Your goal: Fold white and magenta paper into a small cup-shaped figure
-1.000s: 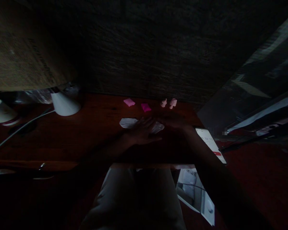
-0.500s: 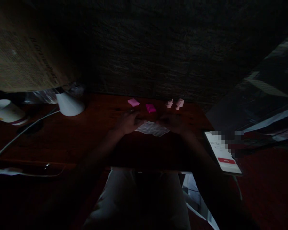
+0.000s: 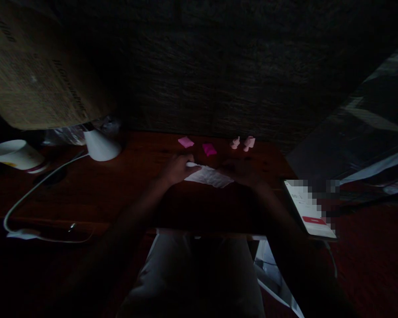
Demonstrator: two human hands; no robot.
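The scene is very dark. A crumpled white sheet of paper (image 3: 208,176) lies on the dark red wooden table (image 3: 126,185). My left hand (image 3: 177,168) is closed on the sheet's left end, pinching a rolled edge. My right hand (image 3: 240,171) rests on the sheet's right end; its fingers are lost in shadow. Just beyond the hands lie a pale pink folded piece (image 3: 185,141), a bright pink folded piece (image 3: 209,149) and two small pale pink folded figures (image 3: 242,142).
A lit phone (image 3: 310,211) lies at the table's right edge. At the left stand a white lamp base (image 3: 101,148) with a white cable (image 3: 29,194), a paper cup (image 3: 15,155) and a cardboard box (image 3: 33,70). A dark wall rises behind.
My left hand slid from the middle of the sheet to its left end and closed on the edge. The sheet now shows between the two hands.
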